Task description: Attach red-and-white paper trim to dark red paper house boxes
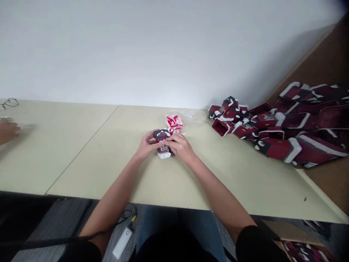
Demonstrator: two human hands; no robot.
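Near edge: a white device (pixel 122 243) on a cable lay on the grey floor below the table (pixel 114 160). Centre: the left hand (pixel 146 145) and right hand (pixel 180 146) both gripped a small dark red box (pixel 163 142) standing on the tabletop, fingers curled closely around its sides. Just behind the box lay a red-and-white striped wrapper (pixel 173 123), then a clear plastic bowl (pixel 194 117). Right: a heap of flat dark red boxes (pixel 275 127) spread toward the wall. Far left: another person's hand (pixel 8 131), blurred, and eyeglasses (pixel 9 103).
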